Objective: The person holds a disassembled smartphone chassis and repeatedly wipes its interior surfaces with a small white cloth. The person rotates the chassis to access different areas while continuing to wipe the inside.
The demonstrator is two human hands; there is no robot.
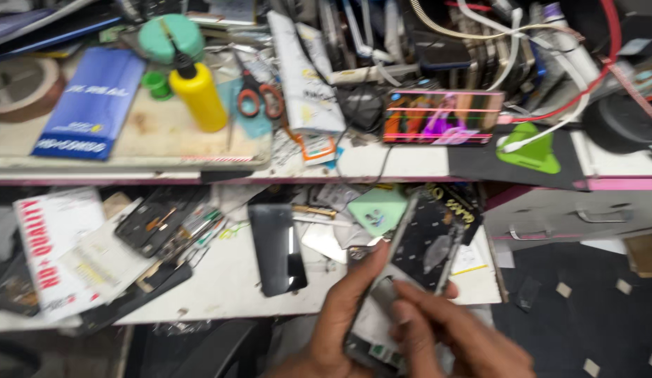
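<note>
Gripping the opened phone (382, 308) in your left hand (340, 322), you pinch its lifted screen panel (427, 241) with your right hand (445, 336) over the cluttered worktop (228, 280).

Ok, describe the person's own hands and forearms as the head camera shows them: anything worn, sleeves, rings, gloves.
Both hands are bare: no gloves on the left hand or the right hand. No ring, watch or wristband shows on the parts in view, though the picture is motion-blurred. No sleeve reaches the wrists; the forearms leave the bottom edge of the frame almost at once, so what is worn higher up cannot be told.
</note>
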